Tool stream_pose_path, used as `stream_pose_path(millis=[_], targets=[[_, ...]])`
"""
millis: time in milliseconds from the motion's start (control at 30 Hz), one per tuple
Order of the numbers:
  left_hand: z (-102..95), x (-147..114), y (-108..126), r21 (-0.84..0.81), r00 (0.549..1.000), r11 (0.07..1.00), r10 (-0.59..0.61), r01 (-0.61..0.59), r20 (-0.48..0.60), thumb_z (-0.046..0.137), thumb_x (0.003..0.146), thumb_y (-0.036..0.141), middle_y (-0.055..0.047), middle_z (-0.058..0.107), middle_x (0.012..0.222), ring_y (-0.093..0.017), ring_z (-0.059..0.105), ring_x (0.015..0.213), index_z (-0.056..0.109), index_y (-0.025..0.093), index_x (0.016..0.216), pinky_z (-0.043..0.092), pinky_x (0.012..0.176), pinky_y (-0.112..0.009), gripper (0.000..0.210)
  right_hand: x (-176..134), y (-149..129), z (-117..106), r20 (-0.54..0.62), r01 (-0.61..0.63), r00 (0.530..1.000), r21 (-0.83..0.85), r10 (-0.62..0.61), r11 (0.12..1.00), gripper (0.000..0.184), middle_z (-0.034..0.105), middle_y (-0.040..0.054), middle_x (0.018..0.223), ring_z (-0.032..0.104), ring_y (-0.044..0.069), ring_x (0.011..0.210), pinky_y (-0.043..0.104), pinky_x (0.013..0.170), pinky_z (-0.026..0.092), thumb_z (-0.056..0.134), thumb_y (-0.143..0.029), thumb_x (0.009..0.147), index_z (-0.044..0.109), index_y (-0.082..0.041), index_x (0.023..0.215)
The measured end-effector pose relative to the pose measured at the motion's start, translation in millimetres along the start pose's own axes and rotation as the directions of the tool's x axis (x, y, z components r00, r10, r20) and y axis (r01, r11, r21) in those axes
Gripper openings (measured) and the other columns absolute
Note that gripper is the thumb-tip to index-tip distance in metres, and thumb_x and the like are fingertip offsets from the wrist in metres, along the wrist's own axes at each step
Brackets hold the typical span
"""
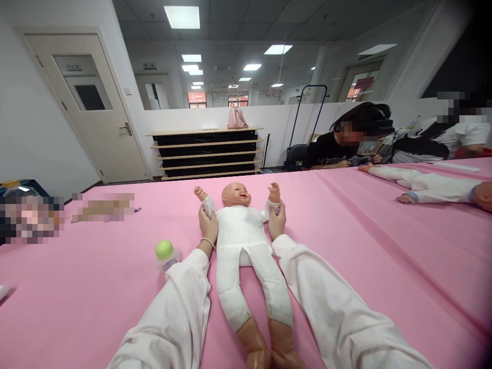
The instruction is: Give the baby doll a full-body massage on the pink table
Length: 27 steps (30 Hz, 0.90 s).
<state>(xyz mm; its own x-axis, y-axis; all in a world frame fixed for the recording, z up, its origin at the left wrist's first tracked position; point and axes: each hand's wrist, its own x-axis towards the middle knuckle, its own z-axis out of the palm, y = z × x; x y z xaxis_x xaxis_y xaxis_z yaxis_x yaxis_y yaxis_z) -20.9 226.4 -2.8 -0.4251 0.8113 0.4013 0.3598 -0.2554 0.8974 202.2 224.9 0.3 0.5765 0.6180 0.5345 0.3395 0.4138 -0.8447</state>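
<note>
A baby doll (pixel 241 228) with a white cloth body lies on its back on the pink tablecloth (pixel 115 292), head away from me and feet toward me. My left hand (pixel 208 224) is closed around the doll's arm on the left side. On the other side, my right hand (pixel 277 221) grips the doll's other arm near the forearm. Both doll hands stick up above my fingers. Beside my left forearm stands a small clear bottle with a green cap (pixel 164 250), partly behind my sleeve.
Another doll (pixel 430 183) lies at the table's far right. A person in black (pixel 330 148) leans at the far edge, with someone in white (pixel 471 130) farther right. Low shelves (pixel 207 154) carry a pink backpack (pixel 237 118). Blurred items sit at the left.
</note>
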Motion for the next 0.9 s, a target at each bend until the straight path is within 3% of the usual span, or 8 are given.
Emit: stream_pose_path(millis=[67,200,300,433,567,733,900], targets=[[0.0,-1.8,0.4,0.006,0.996,0.997,0.083,-0.083,0.027,0.046,0.081,0.023,-0.010,0.047,0.124,-0.021,0.044,0.115,0.037,0.021,0.126,0.038,0.094,-0.033,0.046,-5.0,-5.3,1.9,0.146,0.149,0.978,-0.001,-0.148,0.989,0.044,0.053,0.0083,0.115,0.050,0.021,0.107,0.037,0.091,0.039,0.048,-0.038,0.079,0.048,-0.021,0.119],[1.4,-1.7,-1.9,0.051,0.975,0.977,0.204,-0.209,0.089,0.042,0.082,0.020,-0.009,0.048,0.121,-0.020,0.042,0.115,0.039,0.021,0.127,0.035,0.098,-0.035,0.046,-9.9,-8.4,4.2,0.422,0.330,0.853,0.020,-0.307,0.944,0.038,0.051,0.0070,0.115,0.045,0.021,0.113,0.040,0.098,0.034,0.048,-0.028,0.078,0.054,-0.024,0.116],[2.8,0.6,-4.5,0.074,0.933,0.941,0.315,-0.332,0.177,0.040,0.080,0.012,-0.007,0.051,0.116,-0.020,0.045,0.111,0.048,0.022,0.121,0.036,0.098,-0.036,0.043,-8.5,-4.9,5.3,0.512,0.363,0.796,0.026,-0.324,0.931,0.037,0.049,0.0065,0.116,0.042,0.021,0.115,0.041,0.101,0.032,0.047,-0.023,0.079,0.056,-0.026,0.114],[4.0,2.9,-6.2,0.087,0.892,0.906,0.384,-0.413,0.238,0.038,0.077,0.007,-0.006,0.053,0.112,-0.019,0.047,0.107,0.052,0.023,0.118,0.037,0.096,-0.036,0.046,-5.8,-1.6,6.0,0.551,0.384,0.769,0.008,-0.325,0.923,0.036,0.049,0.0057,0.116,0.043,0.021,0.113,0.042,0.100,0.033,0.047,-0.024,0.080,0.056,-0.028,0.115],[4.6,2.6,-7.0,0.088,0.912,0.926,0.341,-0.368,0.230,0.038,0.079,0.009,-0.006,0.053,0.114,-0.019,0.046,0.109,0.050,0.021,0.120,0.036,0.098,-0.036,0.044,-7.2,-3.4,6.2,0.526,0.345,0.796,0.014,-0.300,0.939,0.035,0.051,0.0059,0.115,0.044,0.021,0.113,0.042,0.101,0.032,0.049,-0.030,0.080,0.056,-0.026,0.114],[4.7,1.7,-9.2,0.080,0.974,0.982,0.155,-0.170,0.163,0.041,0.081,0.020,-0.010,0.048,0.123,-0.021,0.042,0.115,0.041,0.019,0.126,0.034,0.099,-0.037,0.044,-6.2,-3.4,6.2,0.333,0.013,0.942,0.096,-0.044,0.995,0.044,0.054,0.0083,0.116,0.049,0.023,0.108,0.041,0.095,0.038,0.053,-0.043,0.076,0.054,-0.021,0.114],[2.8,4.3,-9.9,0.055,0.998,0.998,-0.011,0.008,0.056,0.044,0.080,0.023,-0.012,0.050,0.122,-0.023,0.047,0.113,0.038,0.017,0.125,0.039,0.093,-0.035,0.046,5.4,12.0,4.8,0.087,-0.213,0.976,0.195,0.200,0.957,0.053,0.056,0.0125,0.115,0.054,0.022,0.102,0.040,0.088,0.041,0.050,-0.048,0.075,0.048,-0.014,0.115]])
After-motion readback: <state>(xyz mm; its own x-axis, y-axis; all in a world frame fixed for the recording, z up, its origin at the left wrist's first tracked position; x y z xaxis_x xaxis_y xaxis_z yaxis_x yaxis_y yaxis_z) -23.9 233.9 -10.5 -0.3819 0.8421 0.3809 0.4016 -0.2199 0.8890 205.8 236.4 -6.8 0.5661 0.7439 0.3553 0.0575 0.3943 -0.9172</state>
